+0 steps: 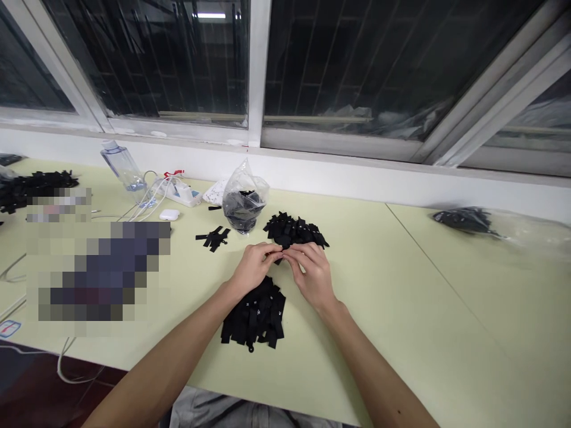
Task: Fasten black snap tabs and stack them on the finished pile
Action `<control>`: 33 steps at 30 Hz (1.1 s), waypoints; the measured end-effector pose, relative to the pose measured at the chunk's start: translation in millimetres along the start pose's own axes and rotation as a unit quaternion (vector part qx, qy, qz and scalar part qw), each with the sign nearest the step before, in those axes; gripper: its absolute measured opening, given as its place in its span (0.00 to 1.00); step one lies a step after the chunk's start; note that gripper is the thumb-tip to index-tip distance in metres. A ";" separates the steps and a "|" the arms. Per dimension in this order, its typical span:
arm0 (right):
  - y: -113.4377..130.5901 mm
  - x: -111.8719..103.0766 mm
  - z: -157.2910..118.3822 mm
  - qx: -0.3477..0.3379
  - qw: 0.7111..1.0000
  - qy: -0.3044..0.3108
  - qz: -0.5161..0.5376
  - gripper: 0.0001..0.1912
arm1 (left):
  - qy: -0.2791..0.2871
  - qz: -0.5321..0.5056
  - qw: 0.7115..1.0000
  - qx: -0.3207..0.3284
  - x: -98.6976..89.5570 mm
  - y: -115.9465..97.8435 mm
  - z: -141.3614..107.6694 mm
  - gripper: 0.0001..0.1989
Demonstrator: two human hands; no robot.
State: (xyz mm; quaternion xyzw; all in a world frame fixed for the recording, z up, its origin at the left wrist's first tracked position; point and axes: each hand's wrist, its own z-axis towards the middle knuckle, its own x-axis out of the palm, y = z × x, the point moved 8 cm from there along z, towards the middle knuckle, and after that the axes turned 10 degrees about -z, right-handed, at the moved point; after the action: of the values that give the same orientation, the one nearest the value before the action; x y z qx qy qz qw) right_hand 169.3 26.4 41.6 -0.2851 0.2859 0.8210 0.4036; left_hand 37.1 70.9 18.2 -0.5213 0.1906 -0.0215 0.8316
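Fingertips meeting, my left hand (254,267) and my right hand (311,270) are both closed in a pinch on a small black fabric strip (279,260), mostly hidden by the fingers. Just beyond them lies a heap of black strips (297,229) with small pale marks. Nearer to me, partly under my left wrist, spreads another pile of black strips (254,315) with white lettering on some; a small round ring shows at its near edge. A few loose black strips (214,238) lie to the left.
A clear plastic bag (245,205) of black pieces stands behind the piles. Leftward are a white case (169,214), a power strip (181,193) with cables and a clear bottle (122,169). Another filled bag (468,221) lies at right. Windows rise behind the table (401,309).
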 end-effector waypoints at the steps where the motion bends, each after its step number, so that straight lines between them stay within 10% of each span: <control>1: 0.2 -0.2 -0.4 -0.001 1.000 0.002 0.001 0.11 | -0.004 0.005 1.000 0.001 -0.6 -0.6 0.1 0.10; 33: -8.8 -10.1 3.0 0.028 0.998 -0.006 0.054 0.09 | 0.029 -0.042 0.999 -0.013 3.9 -1.6 -1.6 0.13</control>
State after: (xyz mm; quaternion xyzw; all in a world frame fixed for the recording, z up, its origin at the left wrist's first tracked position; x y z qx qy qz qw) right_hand 181.0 28.1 48.6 -0.2533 0.3212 0.8349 0.3682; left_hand 40.4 67.9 17.9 -0.5386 0.1927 -0.0687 0.8174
